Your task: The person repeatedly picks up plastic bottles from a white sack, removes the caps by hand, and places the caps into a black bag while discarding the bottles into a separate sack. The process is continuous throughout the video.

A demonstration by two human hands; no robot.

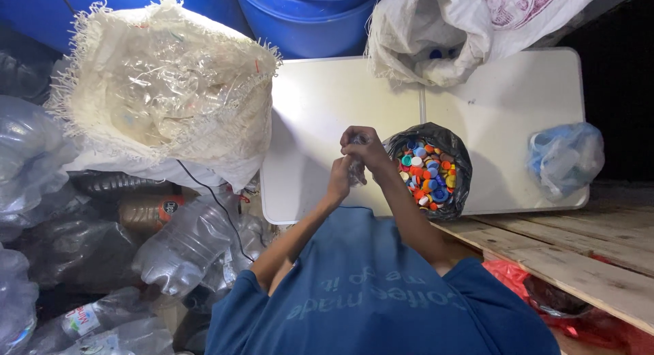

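White folding desk (327, 110), dim surroundings, blue drums behind. Both hands raised over desk edge: left hand (338, 180) and right hand (364, 147) clenched together on a small clear plastic bottle (356, 168), mostly hidden by fingers. Judged light, thin-walled, crushable, somewhat slick; best gripped at body with the other hand at the neck. Just right: black bag (458, 157) of mixed coloured caps (426, 174). Left: woven sack (163, 96) of clear bottles.

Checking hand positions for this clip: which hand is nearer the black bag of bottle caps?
Right. The right hand is just beside the black bag of bottle caps, at its left rim; the left hand is farther left.
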